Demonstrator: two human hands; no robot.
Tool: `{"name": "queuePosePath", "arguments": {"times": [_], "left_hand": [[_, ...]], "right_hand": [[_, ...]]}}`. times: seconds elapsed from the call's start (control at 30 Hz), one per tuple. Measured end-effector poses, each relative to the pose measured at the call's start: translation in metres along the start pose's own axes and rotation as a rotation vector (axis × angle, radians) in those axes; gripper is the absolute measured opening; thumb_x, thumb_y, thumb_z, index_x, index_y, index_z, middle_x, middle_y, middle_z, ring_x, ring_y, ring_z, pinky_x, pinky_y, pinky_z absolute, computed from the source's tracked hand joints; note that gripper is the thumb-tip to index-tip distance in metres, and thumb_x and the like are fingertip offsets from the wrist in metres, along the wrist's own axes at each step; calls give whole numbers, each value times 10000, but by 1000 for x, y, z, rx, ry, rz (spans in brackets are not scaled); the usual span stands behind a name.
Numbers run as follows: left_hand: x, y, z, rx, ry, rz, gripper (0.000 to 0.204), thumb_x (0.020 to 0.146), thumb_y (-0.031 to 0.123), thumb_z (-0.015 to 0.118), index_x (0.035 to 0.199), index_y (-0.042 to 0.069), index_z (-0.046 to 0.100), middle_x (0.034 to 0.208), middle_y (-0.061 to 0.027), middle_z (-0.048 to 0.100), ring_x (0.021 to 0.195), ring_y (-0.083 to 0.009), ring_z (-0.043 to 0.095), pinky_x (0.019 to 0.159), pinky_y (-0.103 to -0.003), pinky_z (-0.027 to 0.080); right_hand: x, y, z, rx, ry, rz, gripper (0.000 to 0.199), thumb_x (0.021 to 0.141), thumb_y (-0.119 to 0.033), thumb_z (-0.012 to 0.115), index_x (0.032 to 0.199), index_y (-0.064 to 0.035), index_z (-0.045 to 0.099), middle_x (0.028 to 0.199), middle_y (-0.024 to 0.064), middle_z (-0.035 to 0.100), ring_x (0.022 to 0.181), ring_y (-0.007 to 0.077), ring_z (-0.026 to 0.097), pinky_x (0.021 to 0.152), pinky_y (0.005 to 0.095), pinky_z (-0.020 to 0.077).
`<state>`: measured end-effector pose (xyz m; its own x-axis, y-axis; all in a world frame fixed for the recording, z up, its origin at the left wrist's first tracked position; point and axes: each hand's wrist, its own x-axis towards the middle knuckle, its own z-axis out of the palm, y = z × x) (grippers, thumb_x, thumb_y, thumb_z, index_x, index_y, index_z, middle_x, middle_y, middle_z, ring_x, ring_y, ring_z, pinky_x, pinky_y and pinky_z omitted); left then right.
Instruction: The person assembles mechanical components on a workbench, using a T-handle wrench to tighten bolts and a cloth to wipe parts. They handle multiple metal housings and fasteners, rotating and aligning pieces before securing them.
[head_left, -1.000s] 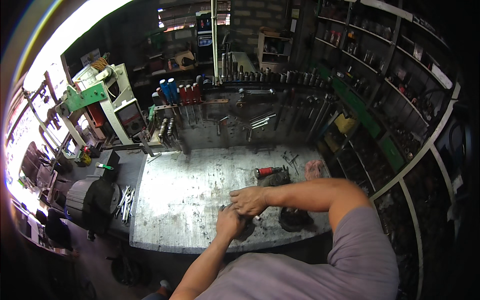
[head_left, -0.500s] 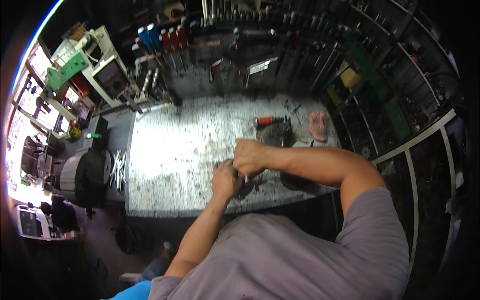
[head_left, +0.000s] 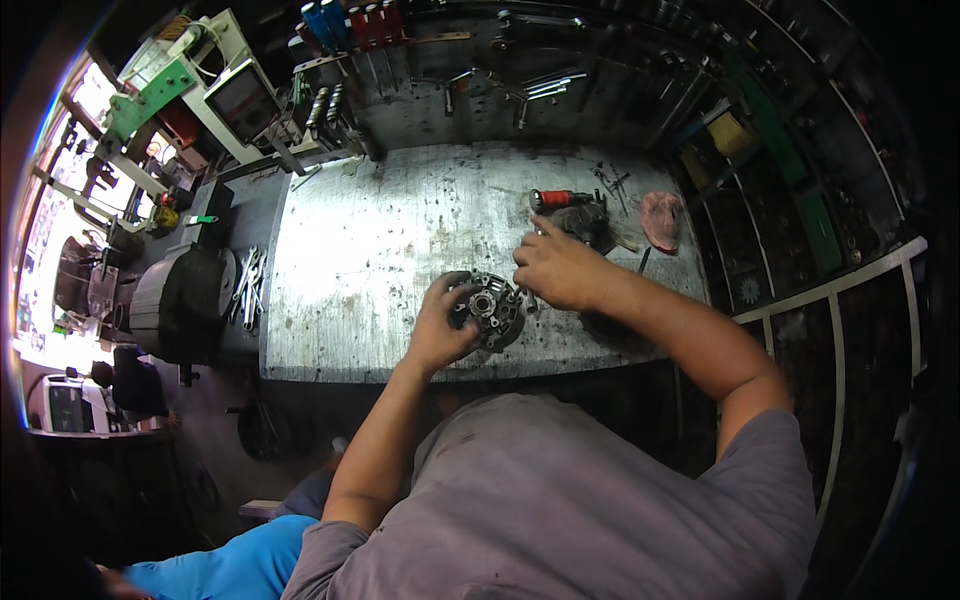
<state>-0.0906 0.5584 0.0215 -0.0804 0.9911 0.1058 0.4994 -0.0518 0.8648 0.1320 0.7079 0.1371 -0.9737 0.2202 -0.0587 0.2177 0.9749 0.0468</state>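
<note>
A round, dark metal housing [head_left: 490, 312] with a ring in its middle, apparently a motor or alternator part, lies on the pale, stained workbench [head_left: 350, 280]. My left hand [head_left: 445, 325] grips its left side, thumb and fingers curved about the rim. Just to the right is my right hand [head_left: 560, 268], its fingers bent together at the housing's upper right edge. A small shiny metal piece shows below those fingertips; what it is, I cannot make out. Beyond the right hand lie a red-bodied tool [head_left: 562, 198] and a dark, lumpy part [head_left: 585, 224], partly covered by the hand.
A pink cloth [head_left: 660, 221] and several thin bolts [head_left: 612, 186] lie at the far right. Wrenches [head_left: 248, 285] rest beside a large grey machine [head_left: 185, 300] on the left. Tools hang behind the bench. A person in blue [head_left: 225, 560] is at the lower left.
My hands, close together over the part before, are now apart. The right hand has moved right, uncovering the round housing. The whole view has shifted a little.
</note>
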Motion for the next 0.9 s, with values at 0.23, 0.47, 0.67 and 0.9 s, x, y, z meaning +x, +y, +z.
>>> {"name": "queuePosePath", "arguments": {"times": [0.23, 0.47, 0.67, 0.9], "left_hand": [[-12, 8, 26, 368, 32, 189, 562, 775, 252, 878, 1300, 110, 738, 1568, -183, 526, 1539, -434, 386, 1288, -561, 313], [0, 11, 32, 450, 23, 230, 440, 807, 217, 822, 1224, 88, 768, 1515, -201, 576, 1470, -482, 455, 1234, -581, 364], [1, 19, 39, 443, 38, 272, 381, 849, 199, 768, 1209, 76, 778, 1425, -173, 651, 1445, -498, 476, 1233, -595, 348], [3, 23, 40, 449, 52, 243, 321, 861, 213, 770, 1141, 60, 805, 1471, -142, 632, 1444, -464, 480, 1231, -585, 340]], "right_hand": [[2, -27, 23, -33, 32, -116, 140, 866, -187, 686, 888, -110, 801, 1038, 66, 722, 1151, 270, 662, 1245, 560, 374], [10, -51, 20, -188, 48, -290, 179, 874, -262, 703, 914, -134, 821, 1034, 44, 715, 1154, 254, 637, 1218, 537, 395], [10, -52, 4, -73, -124, -65, 233, 933, -277, 679, 913, -95, 824, 1018, 126, 784, 1023, 309, 742, 1061, 503, 517], [24, -42, -11, 436, -262, 386, 333, 899, -342, 713, 939, -23, 801, 940, 229, 784, 936, 405, 777, 871, 522, 607]]}}
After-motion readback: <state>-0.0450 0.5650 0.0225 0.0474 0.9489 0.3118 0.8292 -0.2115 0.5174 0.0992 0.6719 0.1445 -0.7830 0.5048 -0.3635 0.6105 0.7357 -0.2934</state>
